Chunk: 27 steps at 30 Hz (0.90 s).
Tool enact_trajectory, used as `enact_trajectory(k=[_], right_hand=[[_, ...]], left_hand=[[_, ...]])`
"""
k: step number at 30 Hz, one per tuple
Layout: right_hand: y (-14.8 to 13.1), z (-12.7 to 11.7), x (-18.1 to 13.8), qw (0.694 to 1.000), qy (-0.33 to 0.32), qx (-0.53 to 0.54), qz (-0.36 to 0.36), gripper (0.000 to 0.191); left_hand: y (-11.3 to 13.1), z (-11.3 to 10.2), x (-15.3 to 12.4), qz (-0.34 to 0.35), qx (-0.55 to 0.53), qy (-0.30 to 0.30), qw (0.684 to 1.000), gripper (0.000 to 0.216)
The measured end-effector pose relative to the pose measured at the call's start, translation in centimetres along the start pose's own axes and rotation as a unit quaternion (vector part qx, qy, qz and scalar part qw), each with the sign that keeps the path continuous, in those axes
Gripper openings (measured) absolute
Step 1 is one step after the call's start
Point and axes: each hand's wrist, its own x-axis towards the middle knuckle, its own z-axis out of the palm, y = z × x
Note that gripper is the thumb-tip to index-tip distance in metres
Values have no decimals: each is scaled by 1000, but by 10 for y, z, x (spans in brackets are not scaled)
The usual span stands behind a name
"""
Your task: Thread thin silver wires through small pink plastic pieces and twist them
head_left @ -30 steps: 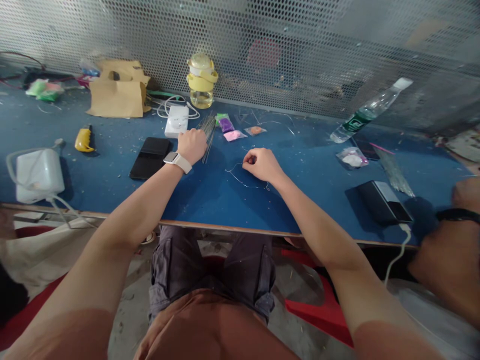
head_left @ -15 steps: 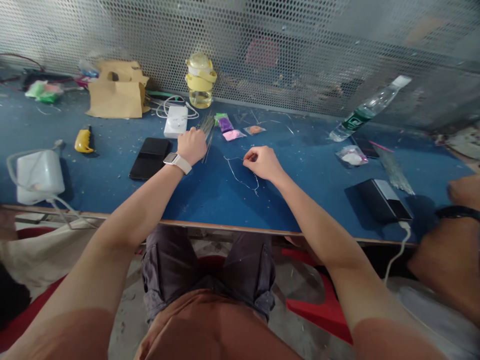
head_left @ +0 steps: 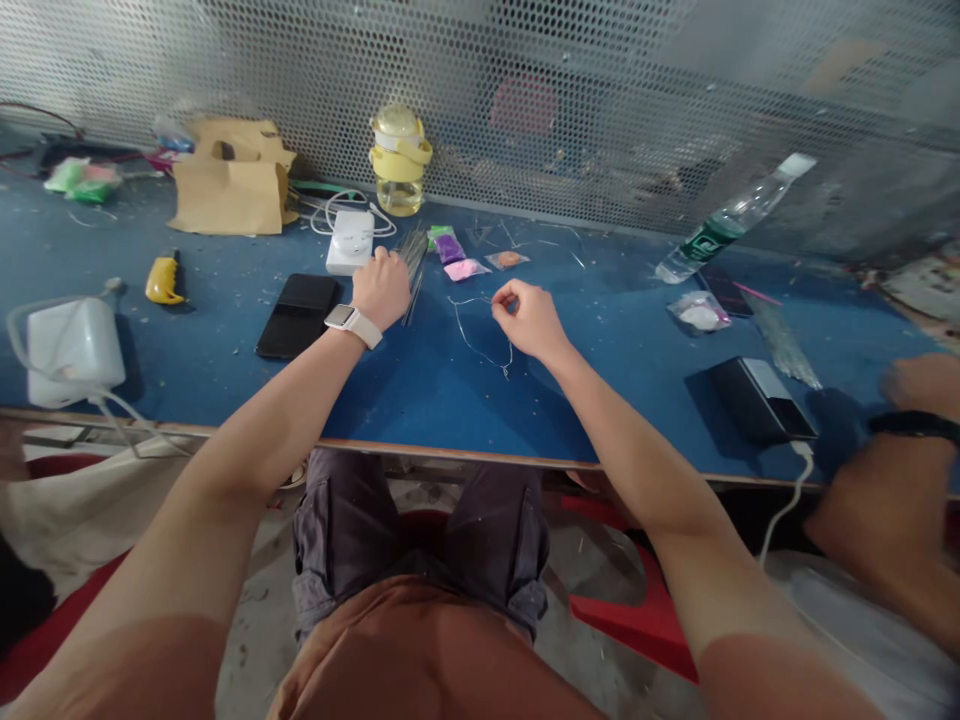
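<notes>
Right hand (head_left: 534, 318), closed in a pinch, holds a bent wire (head_left: 481, 354) that loops over the surface (head_left: 420, 405) between both hands; left hand (head_left: 381, 288), curled, is at the wire bundle (head_left: 415, 268), its grip hidden

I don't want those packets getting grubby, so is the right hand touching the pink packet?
Apart: the head view shows a strip of blue tabletop between the right hand and the pink packet.
</notes>
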Motion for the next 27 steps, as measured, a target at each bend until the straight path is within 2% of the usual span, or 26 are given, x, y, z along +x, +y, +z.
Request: enact_trajectory(k=[6, 10, 14, 17, 21, 24, 27], right_hand=[[-2, 0, 0, 1000, 3, 31, 1, 6], [-7, -2, -1, 999, 12, 34, 5, 6], [-8, -4, -1, 999, 14, 31, 8, 6], [-7, -4, -1, 999, 18, 29, 13, 8], [-7, -3, -1, 999, 20, 33, 6, 6], [-6, -2, -1, 999, 21, 38, 8, 7], [0, 0, 3, 997, 47, 51, 21, 20]], left_hand=[[-3, -5, 1, -10, 16, 20, 1000, 49], [-9, 0, 6, 18, 3, 24, 1000, 47], [-5, 8, 11, 45, -95, 13, 994, 48], [3, 10, 14, 47, -179, 58, 981, 50], [14, 5, 9, 84, -257, 107, 957, 47], [22, 1, 1, 116, -295, 112, 942, 43], [29, 0, -5, 144, -316, 100, 932, 35]])
